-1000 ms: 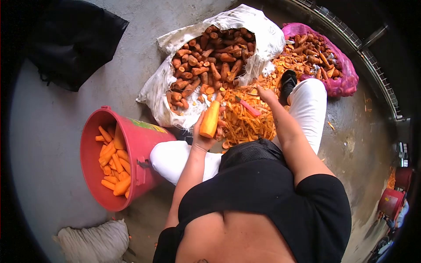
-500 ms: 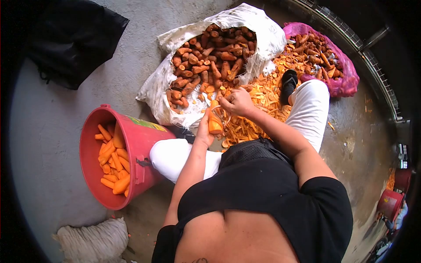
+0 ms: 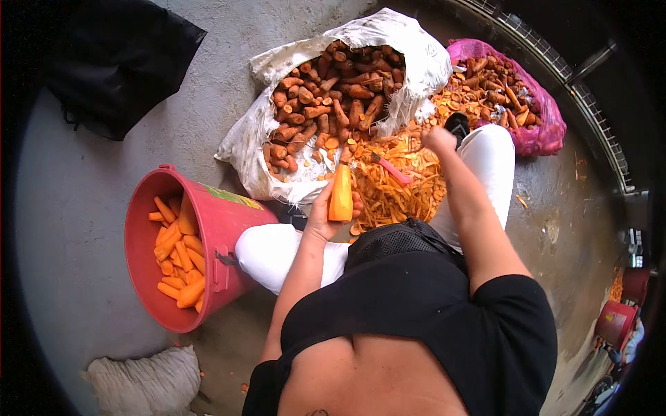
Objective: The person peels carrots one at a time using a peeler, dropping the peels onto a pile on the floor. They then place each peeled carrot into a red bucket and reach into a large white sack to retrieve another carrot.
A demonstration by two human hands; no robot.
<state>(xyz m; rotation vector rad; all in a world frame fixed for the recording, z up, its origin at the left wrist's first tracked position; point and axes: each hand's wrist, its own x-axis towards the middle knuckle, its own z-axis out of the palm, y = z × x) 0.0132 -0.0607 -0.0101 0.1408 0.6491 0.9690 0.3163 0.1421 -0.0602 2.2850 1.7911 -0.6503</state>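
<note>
Left hand point(image 3: 320, 216): wrapped around a peeled carrot point(image 3: 340, 194).
Right hand point(image 3: 440, 141): apart from the left, blurred; cannot tell its grip.
Red bucket point(image 3: 225, 232): left of left hand; orange carrots point(image 3: 182, 260), bottom hidden.
White sack point(image 3: 423, 59): beyond left hand; unpeeled carrots point(image 3: 333, 90).
Pink sack point(image 3: 552, 123): beyond right hand; brownish carrots point(image 3: 496, 78).

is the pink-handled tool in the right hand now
No, the pink-handled tool lies on the orange peelings, apart from the right hand.

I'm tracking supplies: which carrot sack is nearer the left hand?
The white sack, open just beyond the left hand; the pink sack lies farther right.
</note>
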